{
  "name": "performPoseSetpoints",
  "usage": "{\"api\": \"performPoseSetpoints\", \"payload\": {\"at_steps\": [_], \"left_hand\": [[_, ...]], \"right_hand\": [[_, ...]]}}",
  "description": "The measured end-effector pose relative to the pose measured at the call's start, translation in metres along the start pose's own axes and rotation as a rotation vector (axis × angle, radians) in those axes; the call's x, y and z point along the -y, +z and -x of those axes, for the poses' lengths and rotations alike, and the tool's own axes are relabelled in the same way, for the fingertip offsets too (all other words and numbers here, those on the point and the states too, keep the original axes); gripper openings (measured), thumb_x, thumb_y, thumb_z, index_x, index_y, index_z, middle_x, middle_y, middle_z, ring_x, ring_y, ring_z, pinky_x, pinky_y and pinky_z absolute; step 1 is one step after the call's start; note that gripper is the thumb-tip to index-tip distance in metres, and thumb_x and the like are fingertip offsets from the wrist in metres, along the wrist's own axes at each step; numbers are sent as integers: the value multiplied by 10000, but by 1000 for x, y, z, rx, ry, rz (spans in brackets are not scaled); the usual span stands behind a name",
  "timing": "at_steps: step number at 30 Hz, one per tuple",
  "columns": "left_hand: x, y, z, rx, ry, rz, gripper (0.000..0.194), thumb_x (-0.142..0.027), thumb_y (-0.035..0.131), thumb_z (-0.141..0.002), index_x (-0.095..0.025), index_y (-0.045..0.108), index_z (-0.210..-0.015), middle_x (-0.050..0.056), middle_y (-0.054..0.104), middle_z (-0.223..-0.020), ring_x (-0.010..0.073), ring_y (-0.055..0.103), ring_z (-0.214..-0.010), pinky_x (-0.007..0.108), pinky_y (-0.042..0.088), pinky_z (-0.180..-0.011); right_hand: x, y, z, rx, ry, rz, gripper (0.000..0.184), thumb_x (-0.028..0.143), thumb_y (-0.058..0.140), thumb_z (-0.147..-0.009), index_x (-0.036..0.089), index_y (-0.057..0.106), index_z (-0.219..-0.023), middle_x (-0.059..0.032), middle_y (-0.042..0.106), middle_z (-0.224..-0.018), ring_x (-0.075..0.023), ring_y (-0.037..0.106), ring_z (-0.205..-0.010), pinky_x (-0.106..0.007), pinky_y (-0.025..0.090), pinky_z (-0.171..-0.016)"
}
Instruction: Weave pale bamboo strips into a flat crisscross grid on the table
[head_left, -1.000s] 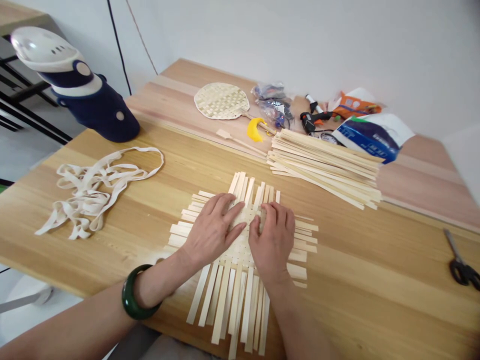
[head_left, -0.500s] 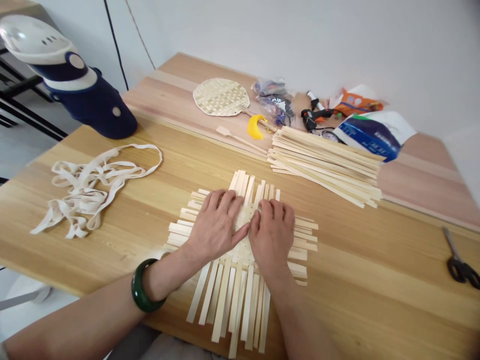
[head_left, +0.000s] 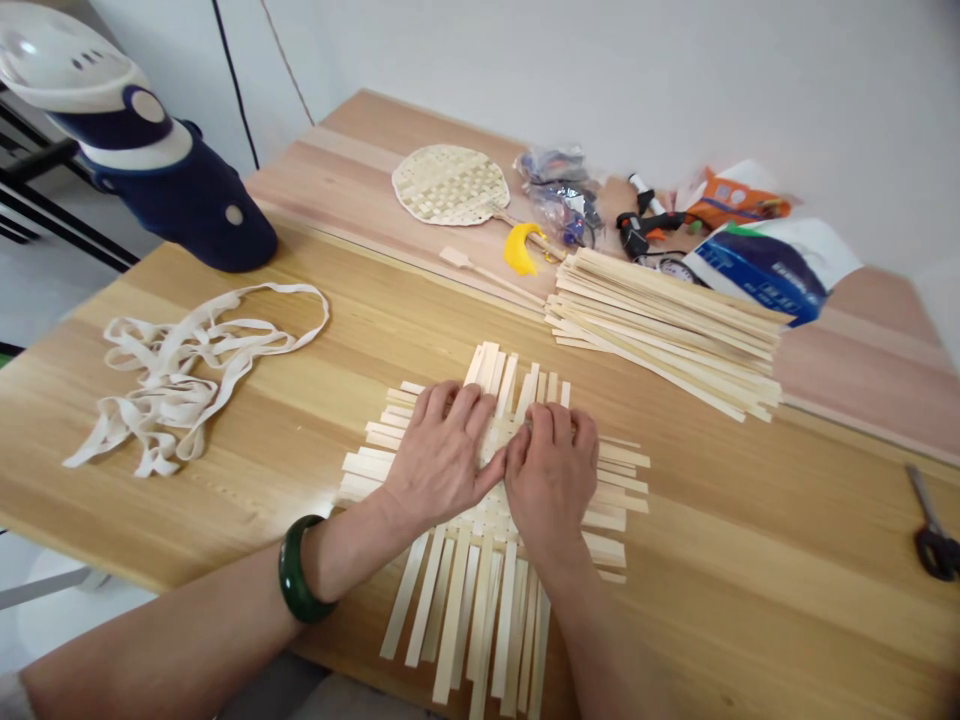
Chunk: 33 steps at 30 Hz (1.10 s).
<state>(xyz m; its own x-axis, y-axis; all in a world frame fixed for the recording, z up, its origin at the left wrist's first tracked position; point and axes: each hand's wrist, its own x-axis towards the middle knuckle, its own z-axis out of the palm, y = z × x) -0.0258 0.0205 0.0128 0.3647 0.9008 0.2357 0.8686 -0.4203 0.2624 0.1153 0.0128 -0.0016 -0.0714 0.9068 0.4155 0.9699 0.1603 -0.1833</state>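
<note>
A mat of pale, flat wooden-looking strips (head_left: 495,520), woven over and under in the middle, lies on the table with loose ends fanning out on all sides. My left hand (head_left: 446,450) rests on its left part, fingers stretched out and thumb pointing toward the other hand. A dark green bangle (head_left: 296,570) circles the left wrist. My right hand (head_left: 553,475) is on the right part of the weave, its fingers bent down and closed on the strips, thumb beside the index finger. Its fingertips are partly hidden. The two thumbs nearly meet over the weave.
A pile of loose strips (head_left: 667,330) lies beyond the mat. Behind are a woven round fan (head_left: 450,186), a yellow crescent-shaped piece (head_left: 519,250), a glue gun (head_left: 637,235) and plastic packets (head_left: 562,195). White ribbon (head_left: 172,380) and a blue bottle (head_left: 195,205) are left; scissors (head_left: 936,545), right.
The view has shifted slightly, so the mat and hands appear a little further right and lower. Both hands stay in nearly the same place on the weave, with the thumbs slightly closer together.
</note>
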Motion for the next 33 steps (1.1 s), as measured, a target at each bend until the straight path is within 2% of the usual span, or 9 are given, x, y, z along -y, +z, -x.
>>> {"api": "performPoseSetpoints", "payload": {"at_steps": [8, 12, 16, 20, 23, 26, 30, 33], "left_hand": [[-1, 0, 2, -25, -1, -16, 385, -429, 530, -904, -138, 570, -1153, 135, 572, -1163, 330, 470, -1094, 497, 399, -971], [0, 2, 4, -80, 11, -36, 447, -413, 596, -864, -124, 552, -1201, 149, 574, -1169, 338, 483, -1078, 508, 424, -953], [5, 0, 7, -113, 42, 24, 480, -333, 595, -876, -93, 500, -1281, 162, 557, -1222, 326, 487, -1122, 488, 446, -983], [13, -7, 13, -159, 80, 46, 395, -224, 531, -902, -74, 510, -1267, 184, 523, -1275, 314, 470, -1188, 469, 430, -1049], [18, -8, 18, -151, 77, 27, 410, -257, 538, -909, -68, 512, -1272, 194, 528, -1270, 337, 448, -1219, 510, 404, -1082], [21, -5, 23, -115, 80, 54, 447, -326, 551, -917, -81, 503, -1287, 188, 541, -1251, 335, 452, -1221, 530, 389, -1100], [22, -3, 25, -108, 65, 72, 433, -352, 520, -932, -99, 508, -1284, 183, 550, -1229, 329, 470, -1194, 535, 407, -1077], [21, -2, 26, -100, 54, 43, 451, -359, 518, -932, -80, 514, -1286, 188, 549, -1225, 332, 471, -1176, 516, 417, -1060]], "right_hand": [[1, 4, 2, -47, 27, -58, 144, 128, 476, -897, 153, 591, -980, -116, 617, -990, -280, 477, -990, -434, 449, -885], [0, -1, 4, -152, 79, -169, 226, 150, 470, -904, 143, 569, -1108, -133, 605, -1111, -269, 496, -1072, -411, 466, -902], [-19, -19, 3, -192, 172, -186, 247, 199, 431, -920, 168, 587, -1109, -125, 630, -1121, -268, 516, -1098, -424, 461, -915], [-46, -38, 2, -173, 263, -112, 259, 246, 423, -906, 173, 611, -1069, -120, 658, -1069, -283, 532, -1039, -444, 455, -900], [-49, -39, 7, -118, 132, -68, 293, 296, 421, -932, 149, 601, -1110, -139, 645, -1096, -286, 515, -1057, -457, 434, -952], [-41, -28, 15, -47, -2, -23, 339, 330, 425, -960, 135, 575, -1192, -147, 621, -1155, -291, 491, -1100, -479, 400, -1004], [-33, -12, 23, -67, -46, 24, 347, 293, 437, -965, 119, 574, -1233, -152, 625, -1152, -297, 480, -1111, -509, 387, -1015], [-34, -8, 24, -73, -68, -4, 328, 239, 454, -952, 121, 584, -1229, -140, 633, -1147, -285, 484, -1110, -495, 401, -1012]]}}
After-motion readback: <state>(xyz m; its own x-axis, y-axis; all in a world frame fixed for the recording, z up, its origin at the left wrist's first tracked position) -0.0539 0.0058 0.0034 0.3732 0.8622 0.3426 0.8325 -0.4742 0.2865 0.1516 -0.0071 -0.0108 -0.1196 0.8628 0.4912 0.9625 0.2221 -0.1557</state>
